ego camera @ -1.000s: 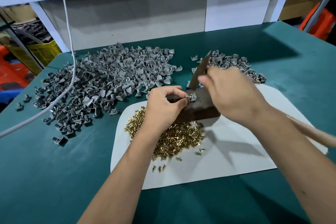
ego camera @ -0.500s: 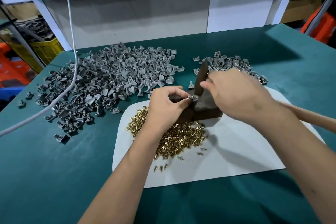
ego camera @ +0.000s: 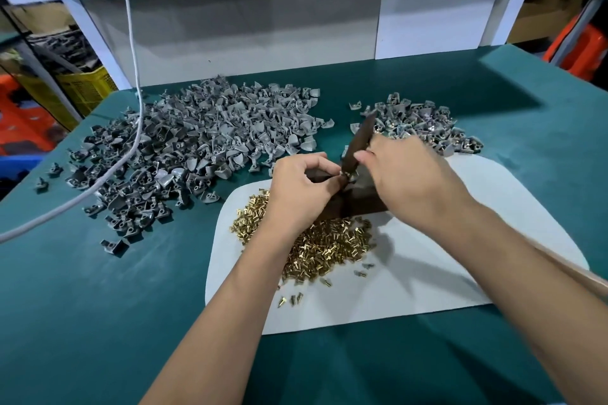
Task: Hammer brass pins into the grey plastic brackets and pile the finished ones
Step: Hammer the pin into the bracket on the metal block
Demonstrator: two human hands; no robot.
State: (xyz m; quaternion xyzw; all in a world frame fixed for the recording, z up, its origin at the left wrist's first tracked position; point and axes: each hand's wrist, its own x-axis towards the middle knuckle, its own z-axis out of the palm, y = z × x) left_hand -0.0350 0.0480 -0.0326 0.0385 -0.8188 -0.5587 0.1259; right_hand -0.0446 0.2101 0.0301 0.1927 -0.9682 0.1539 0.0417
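My left hand pinches a small grey bracket with a brass pin on top of a dark block. My right hand grips a hammer; its dark head slants down onto the bracket, and its wooden handle runs back along my right forearm. Loose brass pins lie heaped on a white mat under my left wrist. A big heap of grey brackets spreads at the left. A smaller pile of brackets with pins lies behind my right hand.
The table top is dark green. A white cable hangs down over the left heap and runs off the left edge. A grey back panel closes the far side. Crates stand beyond the left edge.
The hammer head went from tilted over the bracket to upright against it, and now slants down onto it again. My left hand stayed on the block.
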